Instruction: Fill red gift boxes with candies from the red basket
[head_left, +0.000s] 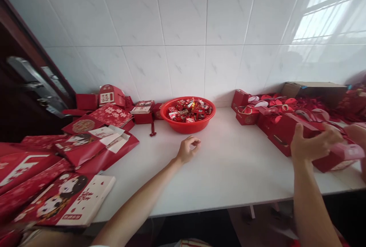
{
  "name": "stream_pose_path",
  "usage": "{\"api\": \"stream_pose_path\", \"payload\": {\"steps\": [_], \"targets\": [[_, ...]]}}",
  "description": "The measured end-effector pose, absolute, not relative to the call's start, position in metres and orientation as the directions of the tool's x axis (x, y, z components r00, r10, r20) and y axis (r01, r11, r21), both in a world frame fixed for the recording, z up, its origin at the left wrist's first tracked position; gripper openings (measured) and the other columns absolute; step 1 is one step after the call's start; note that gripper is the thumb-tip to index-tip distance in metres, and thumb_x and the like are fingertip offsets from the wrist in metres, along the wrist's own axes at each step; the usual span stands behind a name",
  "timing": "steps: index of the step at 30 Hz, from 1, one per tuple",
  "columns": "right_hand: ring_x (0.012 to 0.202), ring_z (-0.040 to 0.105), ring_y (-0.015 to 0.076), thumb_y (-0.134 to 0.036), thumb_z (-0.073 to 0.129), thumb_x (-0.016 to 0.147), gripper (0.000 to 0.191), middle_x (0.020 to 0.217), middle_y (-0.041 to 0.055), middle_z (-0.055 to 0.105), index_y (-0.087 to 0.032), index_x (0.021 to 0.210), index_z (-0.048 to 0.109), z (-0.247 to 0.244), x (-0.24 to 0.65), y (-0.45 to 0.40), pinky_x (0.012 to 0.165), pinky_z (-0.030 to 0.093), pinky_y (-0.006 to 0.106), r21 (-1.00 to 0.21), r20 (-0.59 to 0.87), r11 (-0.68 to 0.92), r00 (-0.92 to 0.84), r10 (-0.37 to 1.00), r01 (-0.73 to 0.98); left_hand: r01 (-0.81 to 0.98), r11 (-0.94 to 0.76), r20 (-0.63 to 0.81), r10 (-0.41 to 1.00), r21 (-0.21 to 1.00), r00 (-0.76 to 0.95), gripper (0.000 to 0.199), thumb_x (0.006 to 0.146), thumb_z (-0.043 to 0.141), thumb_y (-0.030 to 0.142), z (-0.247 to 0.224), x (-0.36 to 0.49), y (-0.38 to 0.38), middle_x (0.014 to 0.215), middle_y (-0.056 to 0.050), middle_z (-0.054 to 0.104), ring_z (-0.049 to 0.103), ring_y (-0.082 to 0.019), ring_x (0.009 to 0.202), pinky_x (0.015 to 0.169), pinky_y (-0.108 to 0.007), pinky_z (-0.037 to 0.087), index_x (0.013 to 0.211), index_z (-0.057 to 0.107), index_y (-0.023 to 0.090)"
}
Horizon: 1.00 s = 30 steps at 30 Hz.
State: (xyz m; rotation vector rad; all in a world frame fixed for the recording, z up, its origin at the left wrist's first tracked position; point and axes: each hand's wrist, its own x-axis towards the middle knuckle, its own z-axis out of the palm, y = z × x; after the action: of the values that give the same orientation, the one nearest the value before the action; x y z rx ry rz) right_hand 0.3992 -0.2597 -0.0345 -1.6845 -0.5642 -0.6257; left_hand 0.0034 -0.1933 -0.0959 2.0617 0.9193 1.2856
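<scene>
My left hand [190,149] is over the white table [223,167], just in front of a red plastic basin [187,127]. Its fingers curl toward the thumb, and nothing shows inside them. Small wrapped sweets [191,110] in red wrappers fill the basin. On the right, my right hand [313,144] is beside a row of red gift boxes [281,130]. Its thumb points up and its fingers stretch to the right, with no object visible in the grasp. A pinkish-red box [339,157] lies just beyond this hand, partly hidden by it.
Another person's hand [356,134] reaches in at the right edge. Flat red folded boxes [71,197] are piled on the left, with made-up boxes [111,96] behind. A cardboard carton [314,85] stands back right. A tiled wall [185,68] closes the rear; a dark door [25,75] is left.
</scene>
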Motion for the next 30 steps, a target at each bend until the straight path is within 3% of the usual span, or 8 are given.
{"api": "stream_pose_path", "payload": {"steps": [4, 7, 9, 13, 16, 24, 26, 30], "targets": [[0.101, 0.062, 0.0374, -0.032, 0.058, 0.082, 0.029, 0.105, 0.0229, 0.067, -0.016, 0.105, 0.065, -0.022, 0.355, -0.242, 0.071, 0.049, 0.048, -0.470, 0.881, 0.100, 0.473, -0.008, 0.877, 0.274, -0.600, 0.520, 0.794, 0.751, 0.314, 0.012, 0.080, 0.062, 0.029, -0.099, 0.005, -0.194, 0.083, -0.005, 0.071, 0.067, -0.018, 0.078, 0.076, -0.033, 0.057, 0.081, 0.068, 0.019], [0.060, 0.057, 0.0186, -0.029, 0.053, 0.091, 0.015, 0.076, 0.0053, 0.064, -0.021, 0.092, 0.064, -0.018, 0.288, -0.232, 0.062, 0.047, 0.035, -0.307, 0.938, 0.381, 0.212, 0.273, 0.872, 0.284, -0.595, 0.514, 0.799, 0.752, 0.313, 0.011, 0.080, 0.062, 0.028, -0.099, 0.005, -0.194, 0.084, -0.005, 0.071, 0.067, -0.018, 0.078, 0.077, -0.033, 0.057, 0.080, 0.068, 0.019], [0.057, 0.055, 0.0146, -0.021, 0.049, 0.095, 0.016, 0.074, 0.0026, 0.065, -0.022, 0.087, 0.062, -0.028, 0.232, -0.238, 0.061, 0.044, 0.030, -0.120, 0.921, 0.686, -0.177, 0.346, 0.718, 0.297, -0.585, 0.504, 0.806, 0.754, 0.309, 0.011, 0.080, 0.062, 0.028, -0.100, 0.004, -0.194, 0.084, -0.005, 0.071, 0.067, -0.018, 0.077, 0.077, -0.034, 0.058, 0.081, 0.068, 0.019], [0.055, 0.051, 0.0146, -0.017, 0.043, 0.098, 0.027, 0.062, -0.0001, 0.058, -0.022, 0.075, 0.057, -0.075, 0.127, -0.277, 0.055, 0.038, 0.030, 0.193, 0.624, 0.968, -0.781, 0.006, 0.162, 0.332, -0.579, 0.487, 0.812, 0.745, 0.322, 0.009, 0.081, 0.062, 0.024, -0.106, 0.003, -0.193, 0.085, -0.006, 0.073, 0.067, -0.019, 0.077, 0.077, -0.034, 0.057, 0.082, 0.070, 0.019], [0.054, 0.049, 0.0140, -0.022, 0.050, 0.096, 0.020, 0.062, -0.0015, 0.057, -0.021, 0.077, 0.058, -0.105, 0.084, -0.304, 0.051, 0.032, 0.030, 0.193, 0.370, 0.976, -0.914, -0.168, -0.102, 0.359, -0.623, 0.474, 0.772, 0.695, 0.423, 0.010, 0.080, 0.061, 0.020, -0.107, 0.003, -0.192, 0.087, -0.006, 0.073, 0.067, -0.018, 0.076, 0.076, -0.032, 0.057, 0.084, 0.070, 0.019], [0.059, 0.050, 0.0150, -0.021, 0.057, 0.089, 0.007, 0.071, -0.0006, 0.061, -0.021, 0.084, 0.061, -0.107, 0.074, -0.304, 0.054, 0.032, 0.031, -0.006, 0.253, 0.999, -0.967, -0.041, -0.044, 0.277, -0.877, 0.337, 0.418, 0.393, 0.844, 0.013, 0.074, 0.068, 0.015, -0.023, -0.019, -0.176, 0.081, 0.000, 0.074, 0.068, -0.018, 0.074, 0.066, -0.026, 0.050, 0.075, 0.072, 0.027], [0.060, 0.050, 0.0151, -0.021, 0.058, 0.088, 0.007, 0.071, -0.0009, 0.061, -0.022, 0.082, 0.061, -0.108, 0.075, -0.305, 0.054, 0.033, 0.031, -0.023, 0.260, 0.999, -0.965, -0.034, -0.041, 0.314, -0.859, 0.287, 0.446, 0.405, 0.848, 0.014, 0.068, 0.072, 0.015, 0.013, -0.043, -0.168, 0.074, 0.002, 0.071, 0.066, -0.017, 0.068, 0.064, -0.026, 0.048, 0.069, 0.072, 0.029], [0.059, 0.049, 0.0146, -0.020, 0.059, 0.086, 0.006, 0.071, -0.0011, 0.061, -0.022, 0.081, 0.061, -0.108, 0.074, -0.306, 0.054, 0.032, 0.031, -0.049, 0.263, 0.998, -0.964, -0.034, -0.049, 0.742, -0.606, 0.031, 0.780, 0.288, 0.625, 0.016, 0.063, 0.069, 0.012, 0.079, -0.125, -0.147, 0.064, 0.003, 0.066, 0.061, -0.017, 0.063, 0.062, -0.026, 0.042, 0.057, 0.068, 0.027]]}}
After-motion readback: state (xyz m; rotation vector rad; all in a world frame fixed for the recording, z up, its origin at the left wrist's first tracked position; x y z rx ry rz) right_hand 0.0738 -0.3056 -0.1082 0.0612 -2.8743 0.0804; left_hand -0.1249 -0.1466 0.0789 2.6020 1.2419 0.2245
